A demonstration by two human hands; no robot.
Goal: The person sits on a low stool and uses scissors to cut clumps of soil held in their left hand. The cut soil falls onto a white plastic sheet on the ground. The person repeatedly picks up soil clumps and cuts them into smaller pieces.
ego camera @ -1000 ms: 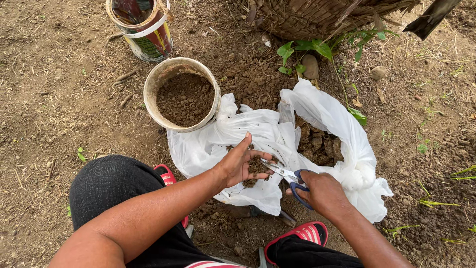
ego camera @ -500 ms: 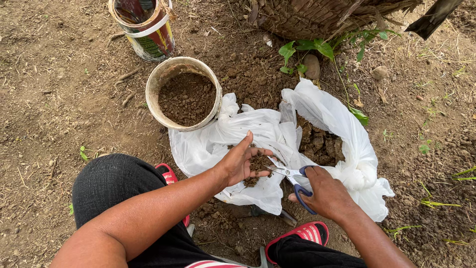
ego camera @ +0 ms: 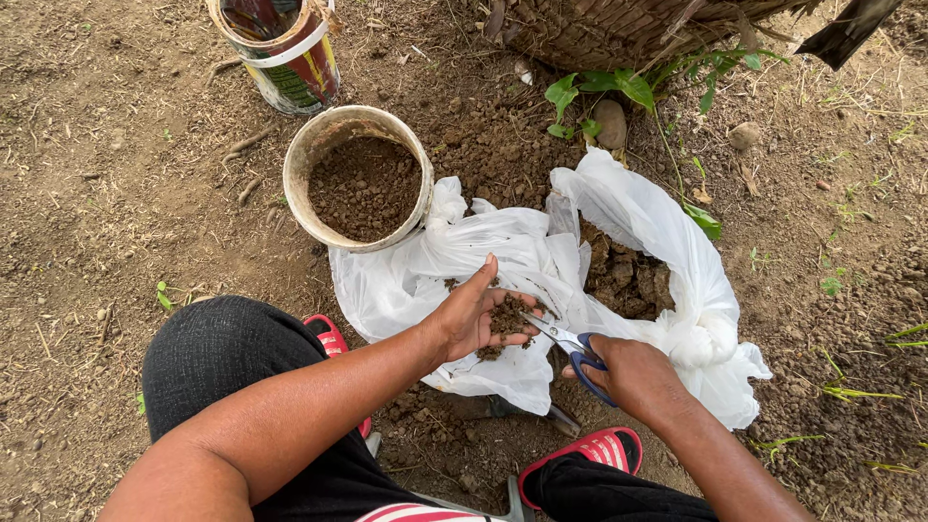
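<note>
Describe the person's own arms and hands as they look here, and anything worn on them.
Both forearms are bare to the edge of the picture: no sleeves, gloves or watch show. The left hand and right hand carry no rings or bands that can be made out. The left hand's fingers have soil crumbs on them. Nearby clothing is dark trousers and red sandals.

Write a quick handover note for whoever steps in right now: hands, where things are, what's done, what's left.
Left hand: cupped, holding a clump of soil over the white plastic bag.
Right hand: gripping blue-handled scissors, blades pointing at the clump.
Round pot, beside the bag, already holds soil below its rim. More soil lies in the open bag.
Left: the handful is not yet in the pot.
</note>
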